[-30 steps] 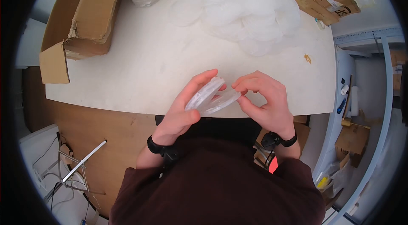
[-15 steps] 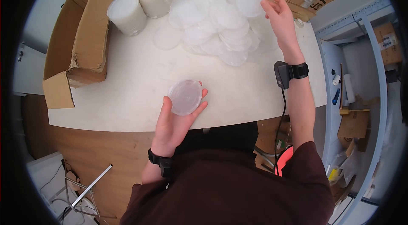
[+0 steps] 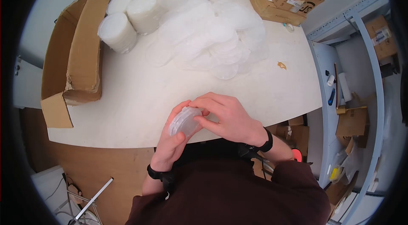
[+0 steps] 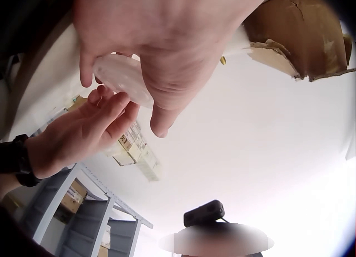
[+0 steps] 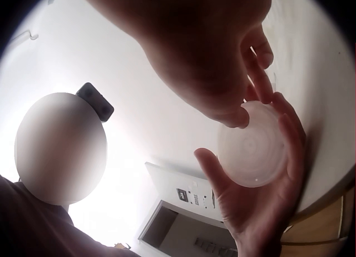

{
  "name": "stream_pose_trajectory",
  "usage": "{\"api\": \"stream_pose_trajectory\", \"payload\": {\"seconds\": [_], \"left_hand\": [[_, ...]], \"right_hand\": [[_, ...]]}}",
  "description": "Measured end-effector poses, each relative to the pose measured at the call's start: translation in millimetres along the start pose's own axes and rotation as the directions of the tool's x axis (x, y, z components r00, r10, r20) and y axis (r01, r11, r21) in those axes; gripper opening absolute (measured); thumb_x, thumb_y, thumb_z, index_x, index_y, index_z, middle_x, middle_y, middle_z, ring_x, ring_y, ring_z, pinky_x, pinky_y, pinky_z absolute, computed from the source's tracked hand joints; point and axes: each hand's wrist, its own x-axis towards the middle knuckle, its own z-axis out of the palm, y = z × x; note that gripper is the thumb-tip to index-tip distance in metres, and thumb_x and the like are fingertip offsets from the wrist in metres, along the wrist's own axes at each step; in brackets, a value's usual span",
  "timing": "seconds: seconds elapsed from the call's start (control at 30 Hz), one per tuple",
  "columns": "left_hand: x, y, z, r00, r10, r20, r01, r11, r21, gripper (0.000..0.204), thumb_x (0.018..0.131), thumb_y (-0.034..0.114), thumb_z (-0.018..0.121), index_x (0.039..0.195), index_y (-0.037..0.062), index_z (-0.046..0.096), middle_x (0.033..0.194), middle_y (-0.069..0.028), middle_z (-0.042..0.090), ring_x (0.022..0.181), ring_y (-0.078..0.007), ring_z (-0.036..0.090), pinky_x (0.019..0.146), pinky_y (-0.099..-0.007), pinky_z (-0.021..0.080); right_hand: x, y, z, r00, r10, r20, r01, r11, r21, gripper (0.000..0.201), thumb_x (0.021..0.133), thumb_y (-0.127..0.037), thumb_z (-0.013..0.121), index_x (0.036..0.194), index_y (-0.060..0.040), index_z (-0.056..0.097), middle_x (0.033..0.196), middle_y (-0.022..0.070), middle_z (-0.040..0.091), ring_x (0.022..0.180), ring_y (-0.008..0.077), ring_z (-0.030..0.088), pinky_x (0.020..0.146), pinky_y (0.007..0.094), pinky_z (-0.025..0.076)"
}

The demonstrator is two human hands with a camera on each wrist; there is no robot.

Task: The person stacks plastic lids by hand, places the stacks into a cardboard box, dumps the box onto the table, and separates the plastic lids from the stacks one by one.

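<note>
A translucent round disc or shallow stack of discs (image 3: 187,123) is held just over the table's front edge. The left hand (image 3: 171,142) grips it from below and the side, thumb on the near rim, fingers behind. The right hand (image 3: 231,118) has its thumb and fingertips at the disc's upper right rim, pinching there. In the left wrist view the disc (image 4: 125,79) lies between both hands. The right wrist view shows the round face of the disc (image 5: 253,148) resting in the left hand (image 5: 256,212). A heap of similar clear discs (image 3: 212,33) lies farther back.
Three stacks of white discs, the front one (image 3: 117,33) beside a long open cardboard box (image 3: 85,50), stand at the back left. Cardboard boxes (image 3: 276,8) and a tape roll (image 3: 289,27) are at the back right. A small brown scrap (image 3: 281,65) lies on the table (image 3: 127,118).
The right hand went out to the far right end of the heap and has come back to the disc at the left hand. The left hand kept its hold. The head view has shifted.
</note>
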Motion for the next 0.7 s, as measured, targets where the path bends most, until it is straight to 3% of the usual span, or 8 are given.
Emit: {"api": "stream_pose_trajectory", "payload": {"seconds": [0.03,0.1,0.17,0.33,0.4,0.57,0.63,0.7], "left_hand": [[0.0,-0.3,2.4,0.999,-0.009,0.038,0.009,1.0,0.0,0.113,0.086,0.056,0.094,0.168,0.0071,0.033,0.164,-0.0154,0.047,0.156,-0.038,0.047,0.13,-0.0606,0.039],[-0.9,-2.0,3.6,0.998,0.032,-0.05,-0.033,0.999,-0.023,0.114,0.086,0.055,0.094,0.169,0.0082,0.032,0.162,-0.016,0.049,0.155,-0.0359,0.048,0.13,-0.0619,0.039],[-0.3,-4.1,0.5,0.999,0.029,-0.032,-0.03,0.999,-0.015,0.114,0.085,0.056,0.094,0.169,0.0085,0.033,0.161,-0.0156,0.05,0.154,-0.0351,0.049,0.131,-0.0622,0.038],[-1.6,-9.8,-7.5,0.996,0.086,0.021,-0.086,0.996,-0.034,0.108,0.089,0.059,0.09,0.168,0.0083,0.036,0.16,-0.0143,0.052,0.153,-0.0344,0.049,0.131,-0.0624,0.038],[-3.4,-13.6,-17.5,0.997,0.072,0.026,-0.069,0.994,-0.083,0.094,0.101,0.06,0.075,0.169,0.0074,0.035,0.165,-0.0154,0.049,0.158,-0.0364,0.044,0.131,-0.0654,0.034],[-0.9,-10.3,-11.8,0.996,0.011,-0.093,-0.03,0.978,-0.208,0.074,0.11,0.045,0.066,0.168,0.0071,0.039,0.165,-0.0134,0.05,0.156,-0.0366,0.045,0.131,-0.065,0.033],[-1.3,-7.7,-12.6,0.991,-0.002,-0.135,-0.026,0.979,-0.201,0.07,0.111,0.041,0.064,0.167,0.007,0.04,0.164,-0.0134,0.051,0.156,-0.0366,0.046,0.131,-0.0646,0.034],[-1.2,-10.8,-20.9,0.997,-0.023,-0.074,0.006,0.975,-0.222,0.066,0.111,0.036,0.064,0.166,0.0071,0.043,0.161,-0.0125,0.054,0.154,-0.0334,0.048,0.129,-0.0636,0.036]], "right_hand": [[-2.3,2.5,1.4,1.0,0.009,-0.024,-0.009,1.0,-0.029,0.03,0.096,-0.009,0.082,0.125,-0.0053,0.074,0.112,0.0091,0.076,0.082,0.0205,0.074,0.071,0.0357,0.06],[-5.3,5.8,2.4,0.998,0.042,-0.044,-0.042,0.999,0.006,0.021,0.098,-0.009,0.08,0.117,-0.0044,0.074,0.104,0.0086,0.075,0.08,0.0215,0.074,0.069,0.0346,0.059],[-6.4,2.3,-1.1,0.997,0.039,-0.071,-0.037,0.999,0.028,0.016,0.099,-0.009,0.079,0.114,-0.0043,0.073,0.1,0.0086,0.073,0.078,0.0215,0.073,0.069,0.0346,0.058],[-11.5,6.1,-14.8,0.992,0.119,0.051,-0.126,0.981,0.147,0.015,0.1,-0.012,0.078,0.112,-0.0055,0.071,0.097,0.0079,0.072,0.076,0.0217,0.069,0.073,0.0366,0.055],[-13.4,8.4,-16.6,0.986,0.149,0.074,-0.16,0.971,0.179,0.015,0.101,-0.012,0.078,0.112,-0.0056,0.071,0.096,0.0065,0.072,0.077,0.0204,0.068,0.074,0.0359,0.054],[-13.2,14.4,-42.3,0.957,0.254,0.139,-0.287,0.902,0.324,0.018,0.105,-0.014,0.073,0.119,-0.0048,0.068,0.098,0.0049,0.076,0.081,0.0156,0.067,0.076,0.0322,0.053],[-9.6,29.5,-63.0,0.921,0.389,-0.003,-0.333,0.793,0.51,0.024,0.107,-0.015,0.071,0.13,-0.0066,0.066,0.1,0.0005,0.075,0.085,0.0087,0.063,0.079,0.0282,0.051],[6.3,39.5,-95.6,0.891,0.432,-0.142,-0.289,0.779,0.556,0.032,0.108,-0.015,0.07,0.138,-0.0064,0.062,0.101,-0.0004,0.075,0.089,0.0064,0.063,0.081,0.0265,0.05]]}}
